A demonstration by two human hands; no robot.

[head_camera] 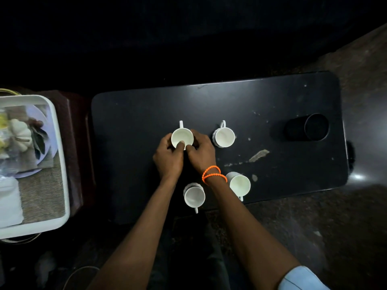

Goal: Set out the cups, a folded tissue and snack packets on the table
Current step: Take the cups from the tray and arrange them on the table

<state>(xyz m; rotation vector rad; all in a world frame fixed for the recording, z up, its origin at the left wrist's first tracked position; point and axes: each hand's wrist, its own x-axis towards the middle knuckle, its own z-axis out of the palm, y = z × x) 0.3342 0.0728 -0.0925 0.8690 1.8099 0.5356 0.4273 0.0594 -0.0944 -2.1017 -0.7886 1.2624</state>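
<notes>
Black and scuffed, the long rounded-corner table top (272,97) fills the middle of the view, with pale chips in its surface toward three o'clock. At nine o'clock, apart from the table, sits a white rectangular plastic tray (60,164) lined with a woven mat, holding a stack of white folded tissue (9,203) at its near corner and blurred clear snack packets (6,147) over a printed plate. At three o'clock a black cylindrical tumbler (306,127) stands on the table, well apart from the cups. Four white ceramic teacups stand upright in a loose square at the centre: the far-left cup (181,137), handle at twelve o'clock; the far-right cup (224,137) just beside it, handle also at twelve; the near-right cup (239,184) and the near-left cup (194,195), handles at six. The left hand (168,158) and the right hand (201,152) wrap the far-left cup from either side, fingers curled round its wall and the left thumb lying on the near rim. Two orange beaded bands (213,174) circle the right wrist.
</notes>
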